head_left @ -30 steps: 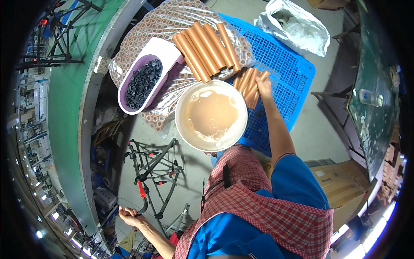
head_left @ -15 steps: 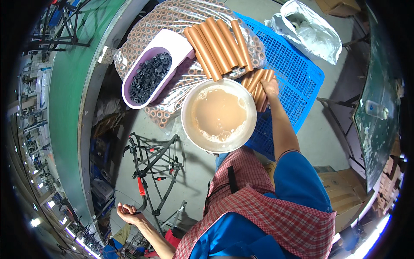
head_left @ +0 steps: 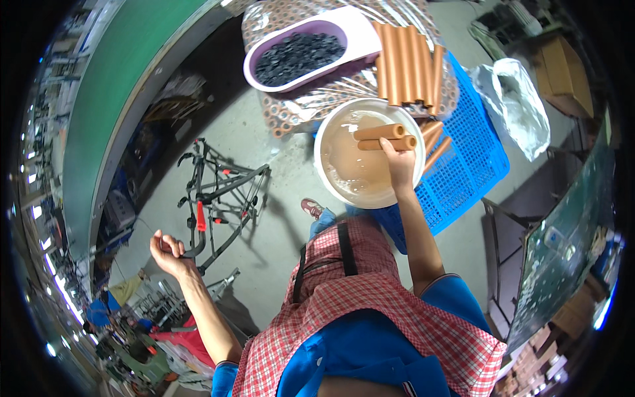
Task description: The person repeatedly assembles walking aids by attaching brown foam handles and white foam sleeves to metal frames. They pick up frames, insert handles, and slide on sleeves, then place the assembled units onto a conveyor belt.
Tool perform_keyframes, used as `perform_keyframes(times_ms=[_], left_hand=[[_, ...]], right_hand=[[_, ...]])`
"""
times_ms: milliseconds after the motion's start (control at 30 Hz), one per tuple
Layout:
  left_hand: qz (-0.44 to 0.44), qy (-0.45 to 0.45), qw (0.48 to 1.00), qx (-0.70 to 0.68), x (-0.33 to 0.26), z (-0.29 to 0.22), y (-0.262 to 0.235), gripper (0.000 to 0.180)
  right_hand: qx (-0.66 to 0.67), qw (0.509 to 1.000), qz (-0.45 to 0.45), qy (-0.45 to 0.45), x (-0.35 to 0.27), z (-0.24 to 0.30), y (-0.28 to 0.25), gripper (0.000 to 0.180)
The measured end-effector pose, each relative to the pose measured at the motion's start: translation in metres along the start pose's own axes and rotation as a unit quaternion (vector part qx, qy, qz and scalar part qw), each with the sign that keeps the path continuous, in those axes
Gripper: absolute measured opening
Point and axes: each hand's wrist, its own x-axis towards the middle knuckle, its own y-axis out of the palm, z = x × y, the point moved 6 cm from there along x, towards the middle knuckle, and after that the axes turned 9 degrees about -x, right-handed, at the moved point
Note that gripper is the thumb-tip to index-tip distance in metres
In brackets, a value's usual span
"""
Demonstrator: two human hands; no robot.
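Note:
My right hand (head_left: 399, 162) is closed on two hollow brown tubes (head_left: 378, 133), which lie side by side over the murky liquid in a round pale basin (head_left: 322, 162). Whether the tubes touch the liquid I cannot tell. More brown tubes (head_left: 433, 135) lie just right of the basin, partly hidden by its rim. Behind the basin is a row of brown tubes (head_left: 405, 66) on a clear-wrapped bundle of tubes (head_left: 284, 116). My left hand (head_left: 170, 253) is off to the left, fingers loosely curled and apart, beside the end of a black bar on a metal frame (head_left: 210, 198).
A lilac-and-white scoop (head_left: 362, 33) full of small black pieces (head_left: 301, 58) rests on the bundle. Beneath stands a blue plastic crate (head_left: 456, 192). A white plastic bag (head_left: 529, 126) and a cardboard box (head_left: 563, 76) are at the right. A green-topped bench (head_left: 109, 112) runs along the left.
My right hand has moved left from the loose tubes beside the basin to above the liquid, bringing two tubes. My left hand stays low at the left. The whole view has shifted.

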Motion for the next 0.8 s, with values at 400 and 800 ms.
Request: perform_keyframes(times_ms=[400,800], left_hand=[[-0.063,0.021,0.995,0.080,-0.019,-0.020,-0.005,0.036],[0.273,-0.046,0.961,0.014,-0.091,-0.020,0.074,0.042]], right_hand=[[0.185,0.977,0.082,0.059,-0.025,0.053,-0.033,0.037],[0.036,0.828,0.548,-0.118,-0.243,0.266,0.258,0.047]])
